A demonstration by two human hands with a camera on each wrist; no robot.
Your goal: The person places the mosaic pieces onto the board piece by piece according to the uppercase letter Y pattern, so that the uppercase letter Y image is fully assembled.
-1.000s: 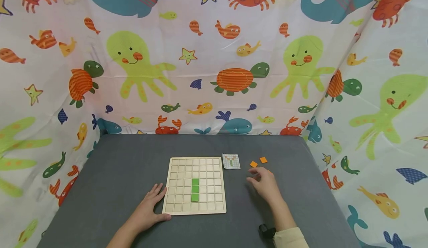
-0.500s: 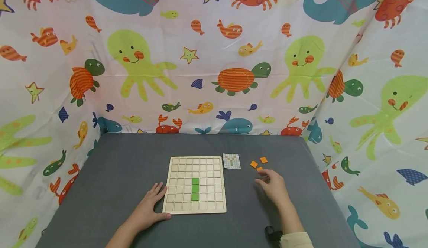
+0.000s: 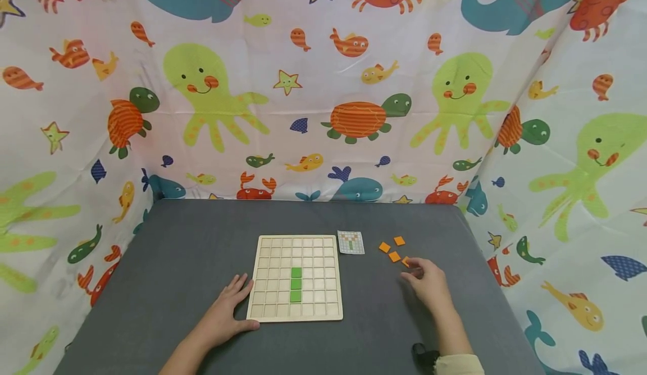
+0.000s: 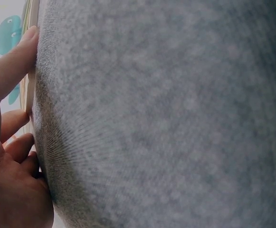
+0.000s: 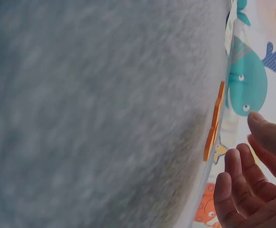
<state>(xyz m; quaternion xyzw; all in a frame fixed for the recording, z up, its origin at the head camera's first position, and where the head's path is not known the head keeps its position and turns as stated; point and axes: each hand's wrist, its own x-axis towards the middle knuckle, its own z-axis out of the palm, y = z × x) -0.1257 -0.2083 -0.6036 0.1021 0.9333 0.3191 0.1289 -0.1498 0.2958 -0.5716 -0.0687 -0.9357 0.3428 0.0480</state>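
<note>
A pale wooden grid board (image 3: 273,313) lies on the grey table, with three green square tiles (image 3: 296,284) in a column in its middle cells. At the board's left edge rests my left hand (image 3: 222,313), fingers spread and thumb at the near corner. In the left wrist view the thumb and a fingertip touch the board's side (image 4: 32,90). Several orange square tiles (image 3: 394,257) lie to the right. Just over the nearest of them hovers my right hand (image 3: 429,285), partly covering it. The right wrist view shows its fingers (image 5: 233,166) loosely bent, with nothing visible between them and the thumb.
A small printed pattern card (image 3: 351,242) lies between the board and the orange tiles. A black strap-like object (image 3: 424,357) is at my right wrist by the sleeve. Cloth (image 3: 323,111) with sea animals hangs behind the table and along both sides.
My right hand has moved to the right and slightly nearer, uncovering more orange tiles. The left hand and the board stay in place; the head view has shifted slightly.
</note>
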